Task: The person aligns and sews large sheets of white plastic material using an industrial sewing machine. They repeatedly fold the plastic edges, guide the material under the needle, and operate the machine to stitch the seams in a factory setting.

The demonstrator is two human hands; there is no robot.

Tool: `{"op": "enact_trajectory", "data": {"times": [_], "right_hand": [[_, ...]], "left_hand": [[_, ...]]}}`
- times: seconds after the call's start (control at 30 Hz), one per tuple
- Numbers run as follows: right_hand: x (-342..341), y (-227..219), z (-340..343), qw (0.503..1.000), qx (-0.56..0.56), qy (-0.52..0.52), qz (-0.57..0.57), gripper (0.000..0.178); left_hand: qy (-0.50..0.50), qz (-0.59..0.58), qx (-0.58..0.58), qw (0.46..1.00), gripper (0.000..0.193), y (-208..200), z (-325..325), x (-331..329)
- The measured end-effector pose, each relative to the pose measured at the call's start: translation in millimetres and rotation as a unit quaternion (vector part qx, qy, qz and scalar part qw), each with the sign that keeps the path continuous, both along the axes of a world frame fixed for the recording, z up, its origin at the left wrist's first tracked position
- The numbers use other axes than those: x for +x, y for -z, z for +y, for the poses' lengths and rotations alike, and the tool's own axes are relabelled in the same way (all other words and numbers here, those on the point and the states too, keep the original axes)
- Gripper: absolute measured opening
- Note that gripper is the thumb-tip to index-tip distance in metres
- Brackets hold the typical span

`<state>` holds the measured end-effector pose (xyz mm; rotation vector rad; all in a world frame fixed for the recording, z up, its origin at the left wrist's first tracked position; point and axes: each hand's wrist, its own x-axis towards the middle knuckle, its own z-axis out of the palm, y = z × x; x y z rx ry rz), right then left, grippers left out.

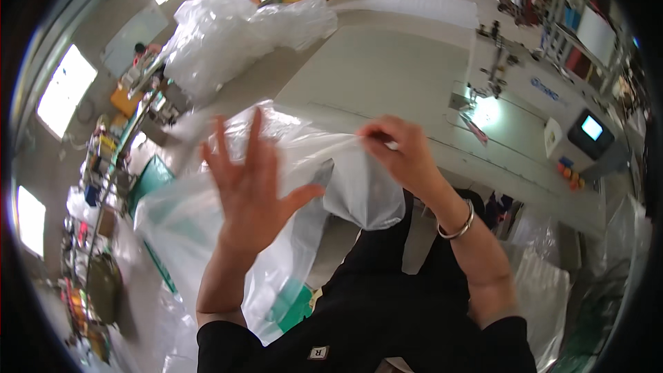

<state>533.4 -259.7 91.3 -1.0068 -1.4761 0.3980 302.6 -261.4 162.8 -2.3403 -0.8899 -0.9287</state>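
A large sheet of clear plastic film (186, 217) hangs in front of me, draping down on the left side of my lap. My right hand (404, 152) pinches its upper edge between thumb and fingers, and a fold of it dangles below that hand. My left hand (248, 190) is raised over the film with fingers spread, slightly blurred; nothing shows in its grasp. Whether its palm touches the film I cannot tell. Beyond my hands lies the pale sewing machine table (387, 62), its near edge partly covered by the film.
The sewing head (494, 72) with a bright lamp stands at the right of the table, beside a control box with a lit screen (591, 127). A big heap of clear plastic (221, 38) lies at the far left. A cluttered bench (110, 186) runs along the left, and more plastic (542, 297) sits at right.
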Motion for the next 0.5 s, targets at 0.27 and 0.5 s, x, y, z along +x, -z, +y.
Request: {"op": "enact_trajectory", "data": {"times": [0.27, 0.5], "right_hand": [[15.6, -86.3, -31.5, 0.983, 0.068, -0.146, 0.086, 0.018], [100.3, 109.4, -63.4, 0.953, -0.094, 0.135, 0.254, 0.022]], "left_hand": [[0.132, -0.186, -0.356, 0.906, 0.03, -34.4, 81.6, -5.8], [-0.161, -0.151, 0.046, 0.974, 0.024, -168.3, 162.9, -222.4]]}}
